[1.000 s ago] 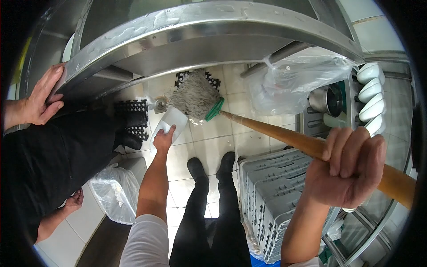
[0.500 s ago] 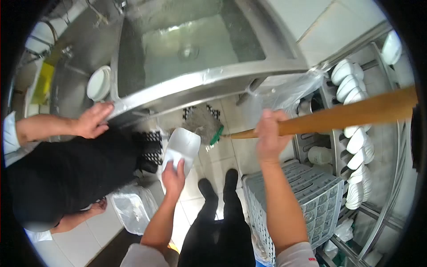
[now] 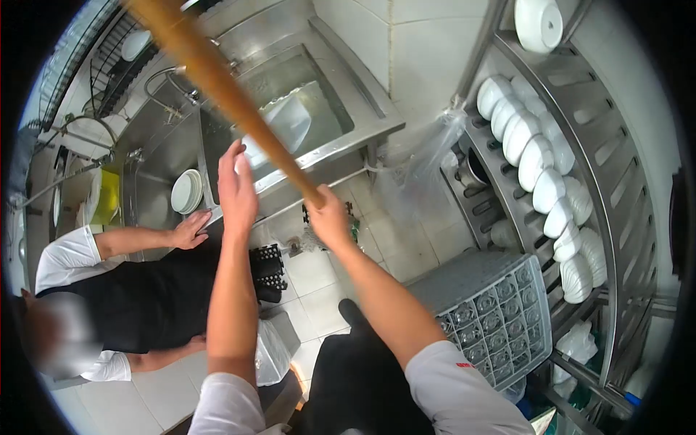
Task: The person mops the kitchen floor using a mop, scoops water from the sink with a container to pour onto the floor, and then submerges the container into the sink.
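Note:
My right hand (image 3: 331, 219) is closed around the wooden handle (image 3: 239, 109) of a mop. The handle slants up to the left, close to the camera, and crosses in front of the sink. Low on the floor, the grey mop head (image 3: 310, 239) is mostly hidden behind my right hand and arm. My left hand (image 3: 238, 190) is raised at the front of the sink, fingers stretched out, holding nothing. Just beyond it, a white plastic scoop-like container (image 3: 296, 119) is in the water-filled sink basin (image 3: 337, 109), partly covered by the handle.
A co-worker's hand (image 3: 190, 230) rests on the sink edge at left. Stacked white bowls (image 3: 187, 191) sit in the left basin. To the right are a grey glass rack (image 3: 500, 319) and a metal shelf (image 3: 580, 94) with white bowls (image 3: 533, 156). A plastic bag (image 3: 424, 159) hangs between.
My left hand has moved up to the sink and let go of the white container, which is now in the basin. My right hand has swung the mop handle from the right to the upper left.

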Demonstrator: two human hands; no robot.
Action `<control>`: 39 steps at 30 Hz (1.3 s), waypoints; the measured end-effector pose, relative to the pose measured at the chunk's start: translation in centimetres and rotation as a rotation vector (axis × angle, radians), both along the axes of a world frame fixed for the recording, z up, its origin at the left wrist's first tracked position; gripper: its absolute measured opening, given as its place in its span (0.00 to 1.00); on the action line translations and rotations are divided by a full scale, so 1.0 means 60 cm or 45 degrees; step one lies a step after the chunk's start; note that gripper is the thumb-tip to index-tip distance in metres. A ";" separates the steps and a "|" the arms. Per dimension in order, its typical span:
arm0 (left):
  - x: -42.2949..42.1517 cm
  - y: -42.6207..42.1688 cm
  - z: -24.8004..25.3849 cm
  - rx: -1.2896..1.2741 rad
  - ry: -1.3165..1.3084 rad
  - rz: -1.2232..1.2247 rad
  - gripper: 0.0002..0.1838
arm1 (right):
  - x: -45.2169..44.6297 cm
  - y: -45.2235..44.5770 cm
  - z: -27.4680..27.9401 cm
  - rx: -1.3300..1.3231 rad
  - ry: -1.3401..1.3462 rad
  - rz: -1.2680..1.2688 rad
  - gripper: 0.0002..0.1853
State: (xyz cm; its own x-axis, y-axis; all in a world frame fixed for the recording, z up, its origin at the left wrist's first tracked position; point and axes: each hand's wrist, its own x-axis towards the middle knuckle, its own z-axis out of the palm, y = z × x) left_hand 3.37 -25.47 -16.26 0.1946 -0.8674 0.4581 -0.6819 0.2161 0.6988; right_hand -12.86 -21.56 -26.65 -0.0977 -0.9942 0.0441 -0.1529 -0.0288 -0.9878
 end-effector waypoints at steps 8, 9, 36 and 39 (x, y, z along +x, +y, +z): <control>-0.124 0.130 0.036 0.032 0.975 0.085 0.17 | 0.039 0.080 -0.015 -0.146 -0.119 0.231 0.13; -0.155 0.124 0.078 -0.205 1.098 0.087 0.25 | 0.031 0.087 -0.023 -0.158 -0.093 0.280 0.14; 0.132 0.513 0.595 -0.475 0.848 -0.469 0.19 | 0.199 0.201 0.207 -0.966 -0.115 0.877 0.21; 0.156 0.527 0.516 -0.633 0.895 -0.398 0.17 | 0.228 0.225 0.160 -0.942 -0.037 1.002 0.13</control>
State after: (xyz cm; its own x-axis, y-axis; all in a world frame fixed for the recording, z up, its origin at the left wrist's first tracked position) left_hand 12.73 6.13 14.70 0.3592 -0.6618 0.6581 0.0055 0.7066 0.7076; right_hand 0.81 -8.06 -17.04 0.5462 -0.5057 0.6678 0.1927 -0.6999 -0.6877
